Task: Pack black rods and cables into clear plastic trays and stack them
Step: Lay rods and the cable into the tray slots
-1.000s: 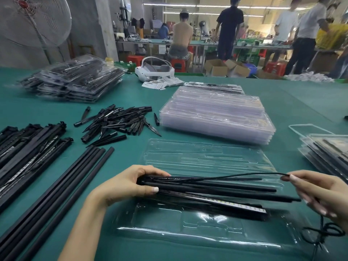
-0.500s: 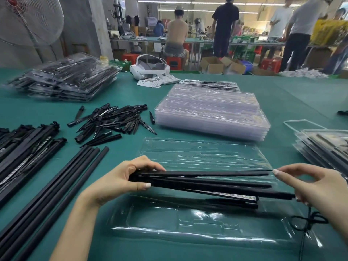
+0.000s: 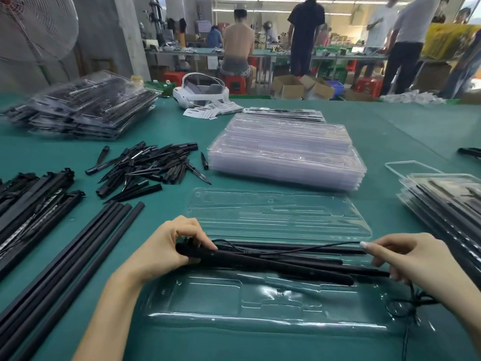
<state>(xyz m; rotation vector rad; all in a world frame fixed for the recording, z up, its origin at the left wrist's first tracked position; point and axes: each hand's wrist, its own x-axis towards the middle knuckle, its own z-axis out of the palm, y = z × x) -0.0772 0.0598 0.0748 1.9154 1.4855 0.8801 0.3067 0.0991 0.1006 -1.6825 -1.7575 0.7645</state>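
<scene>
Green felt tabletop (image 3: 390,131), workshop behind. We note the left hand (image 3: 166,246) with fingers curled around the left end of the black rods (image 3: 273,264), pinning the bundle level over the open clear tray (image 3: 260,303) at 6 o'clock. The right hand (image 3: 406,259) has its fingers bent over the rods' right end, forefinger touching the thin cable (image 3: 312,247), probably to keep it taut and out of the moulded slots. Rods look matte, stiff and slender; the tray is glossy, thin-walled, ribbed. Spare trays (image 3: 286,152) are stacked at 12 o'clock, loose rods (image 3: 65,256) at 9, spikes (image 3: 145,165) at 11.
</scene>
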